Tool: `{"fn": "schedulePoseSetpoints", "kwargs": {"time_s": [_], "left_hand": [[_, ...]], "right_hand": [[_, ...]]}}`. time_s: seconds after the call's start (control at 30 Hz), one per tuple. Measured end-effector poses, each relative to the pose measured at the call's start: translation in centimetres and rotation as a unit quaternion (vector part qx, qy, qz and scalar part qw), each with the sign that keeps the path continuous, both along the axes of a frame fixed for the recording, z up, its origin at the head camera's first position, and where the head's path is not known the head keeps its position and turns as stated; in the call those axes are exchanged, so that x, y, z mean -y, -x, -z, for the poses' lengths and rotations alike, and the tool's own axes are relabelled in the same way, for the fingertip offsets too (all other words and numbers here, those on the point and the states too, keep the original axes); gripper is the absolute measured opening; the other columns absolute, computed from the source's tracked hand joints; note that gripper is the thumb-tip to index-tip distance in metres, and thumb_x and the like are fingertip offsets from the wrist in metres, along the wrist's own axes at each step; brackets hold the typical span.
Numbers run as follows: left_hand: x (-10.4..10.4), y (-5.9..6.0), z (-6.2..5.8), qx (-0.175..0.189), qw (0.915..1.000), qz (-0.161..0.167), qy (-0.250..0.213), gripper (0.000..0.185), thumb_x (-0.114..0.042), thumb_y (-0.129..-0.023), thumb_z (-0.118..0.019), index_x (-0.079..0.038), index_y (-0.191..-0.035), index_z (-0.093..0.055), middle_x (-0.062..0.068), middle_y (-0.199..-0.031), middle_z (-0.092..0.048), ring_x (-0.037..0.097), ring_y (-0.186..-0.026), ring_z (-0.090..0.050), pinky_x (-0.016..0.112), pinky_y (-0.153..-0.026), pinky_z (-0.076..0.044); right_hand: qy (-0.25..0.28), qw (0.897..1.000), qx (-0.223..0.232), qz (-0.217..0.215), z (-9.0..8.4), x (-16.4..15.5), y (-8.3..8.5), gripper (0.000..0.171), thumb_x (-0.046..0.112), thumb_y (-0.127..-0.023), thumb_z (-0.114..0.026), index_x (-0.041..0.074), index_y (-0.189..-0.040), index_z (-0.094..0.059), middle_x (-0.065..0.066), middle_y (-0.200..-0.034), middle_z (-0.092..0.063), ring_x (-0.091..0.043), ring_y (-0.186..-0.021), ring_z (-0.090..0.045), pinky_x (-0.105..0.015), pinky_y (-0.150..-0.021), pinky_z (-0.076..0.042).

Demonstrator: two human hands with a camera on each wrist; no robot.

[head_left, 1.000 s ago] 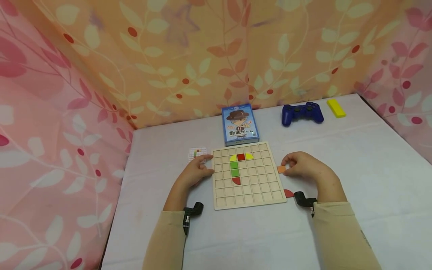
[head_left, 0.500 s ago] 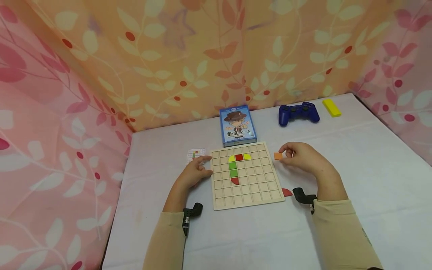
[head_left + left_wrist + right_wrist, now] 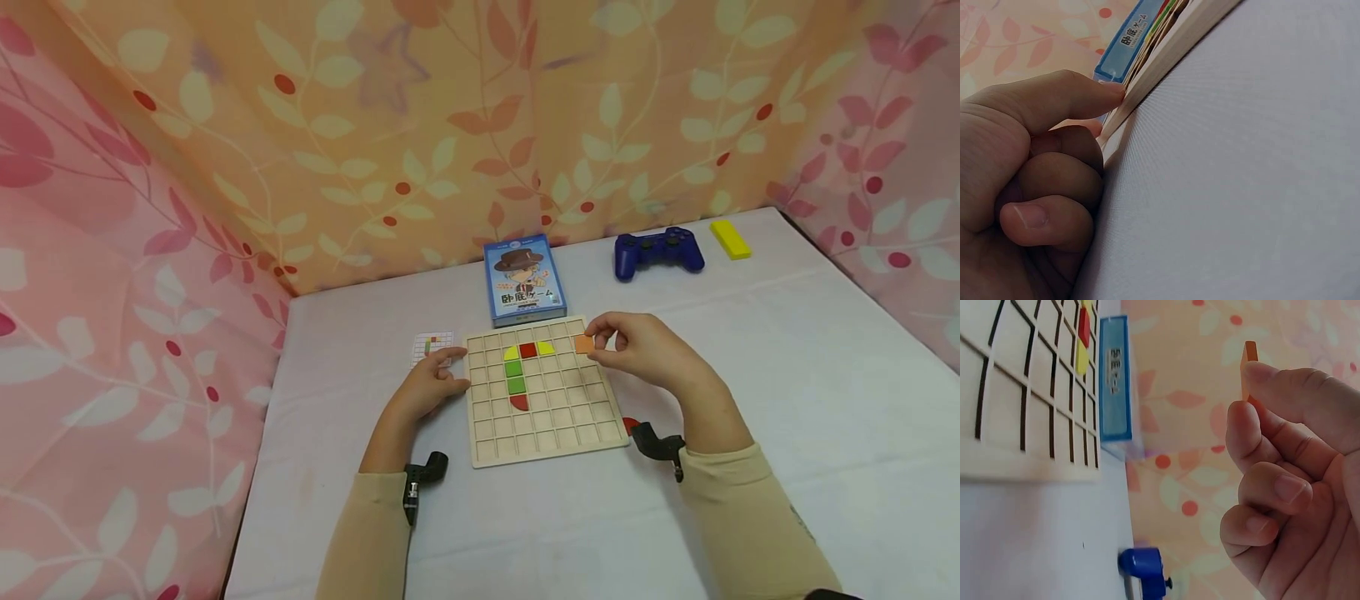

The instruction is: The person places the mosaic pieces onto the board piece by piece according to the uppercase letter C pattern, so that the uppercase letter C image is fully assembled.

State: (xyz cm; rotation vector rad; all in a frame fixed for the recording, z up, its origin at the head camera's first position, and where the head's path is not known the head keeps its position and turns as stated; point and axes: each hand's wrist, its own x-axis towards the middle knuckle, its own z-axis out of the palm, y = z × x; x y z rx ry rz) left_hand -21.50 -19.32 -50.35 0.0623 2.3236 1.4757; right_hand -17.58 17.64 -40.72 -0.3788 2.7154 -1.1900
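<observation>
A wooden grid board (image 3: 570, 417) lies on the white table and carries yellow (image 3: 512, 352), red (image 3: 528, 350) and green (image 3: 514, 368) tiles in a hooked shape. My right hand (image 3: 592, 342) pinches a small orange square tile (image 3: 584, 343) just above the board's upper right corner; the right wrist view shows the orange tile (image 3: 1249, 356) held edge-on between thumb and forefinger, clear of the board (image 3: 1022, 394). My left hand (image 3: 450, 375) sits at the board's left edge with curled fingers, and its fingertips (image 3: 1110, 94) hold that edge (image 3: 1166, 62).
A red curved tile (image 3: 627, 424) lies on the table by my right wrist. A small pattern card (image 3: 431, 344) lies left of the board. Behind stand a blue card box (image 3: 523, 280), a blue game controller (image 3: 658, 252) and a yellow block (image 3: 730, 239). Patterned cloth walls enclose the table.
My right hand lifted the orange tile from the table right of the board and carried it up and left to the board's upper right corner. The left hand stayed put.
</observation>
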Motion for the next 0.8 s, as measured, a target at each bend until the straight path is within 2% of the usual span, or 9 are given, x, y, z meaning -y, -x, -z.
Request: {"fn": "schedulePoseSetpoints", "kwargs": {"time_s": [0.2,0.5,0.8], "left_hand": [[0.1,0.0,0.1,-0.003,1.0,0.004,-0.002,0.063,-0.016,-0.086,-0.081,-0.023,-0.144,-0.057,-0.001,-0.057,-0.05,0.013,-0.037,-0.033,0.028,-0.036,-0.027],[0.0,0.0,0.1,0.001,1.0,0.001,-0.004,0.063,-0.016,-0.086,-0.081,-0.023,-0.144,-0.057,-0.001,-0.058,-0.05,0.013,-0.037,-0.033,0.028,-0.036,-0.027],[0.0,0.0,0.0,0.003,1.0,0.0,0.004,0.063,-0.018,-0.086,-0.081,-0.025,-0.144,-0.057,-0.002,-0.057,-0.049,0.013,-0.037,-0.034,0.028,-0.036,-0.028]], "right_hand": [[0.001,0.999,0.002,-0.032,0.4,1.9,-0.1,0.023,0.014,-0.089,-0.08,0.009,-0.11,-0.07,-0.001,-0.093,-0.064,-0.023,-0.078,-0.051,-0.034,-0.064,-0.042],[-0.026,0.996,0.003,-0.086,1.4,4.4,-0.3,0.021,0.016,-0.089,-0.08,0.011,-0.108,-0.071,0.003,-0.086,-0.061,-0.019,-0.08,-0.052,-0.036,-0.072,-0.045],[-0.04,0.989,-0.005,-0.14,3.5,6.1,0.1,0.016,0.012,-0.087,-0.08,0.01,-0.1,-0.07,0.004,-0.073,-0.054,-0.013,-0.069,-0.05,-0.032,-0.066,-0.043]]}}
